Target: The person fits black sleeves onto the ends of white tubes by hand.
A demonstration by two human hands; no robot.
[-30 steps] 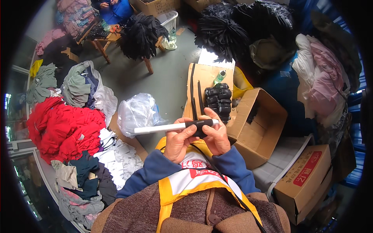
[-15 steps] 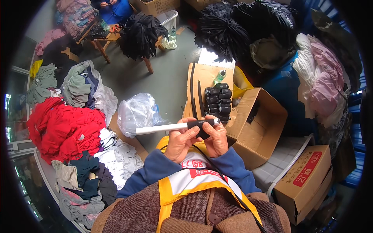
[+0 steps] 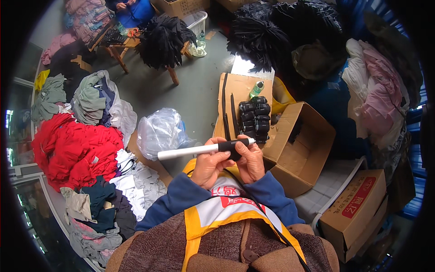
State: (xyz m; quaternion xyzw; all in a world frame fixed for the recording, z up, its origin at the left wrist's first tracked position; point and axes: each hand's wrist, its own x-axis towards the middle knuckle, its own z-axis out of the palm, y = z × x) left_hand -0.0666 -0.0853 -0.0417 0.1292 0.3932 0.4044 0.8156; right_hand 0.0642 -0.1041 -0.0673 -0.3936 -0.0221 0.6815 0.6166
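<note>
A white tube lies nearly level in front of my chest, its bare end pointing left. Black strip-like material is wrapped round its right part, and a tail of it hangs below between my hands. My left hand is closed on the wrapped part from below, thumb along it. My right hand pinches the black material near the tube's right tip. Beyond my hands, several black rolls sit in two rows on a cardboard sheet, beside long black strips.
An opened cardboard box stands at right, a green-tinted bottle by the rolls. Left are a clear plastic bag and red cloth. Black strips cover a stool; a blue-sleeved person sits far off.
The right fingers have shifted slightly on the black wrap, and the tube's right end sits a touch differently. My left hand keeps its hold. The surroundings look the same.
</note>
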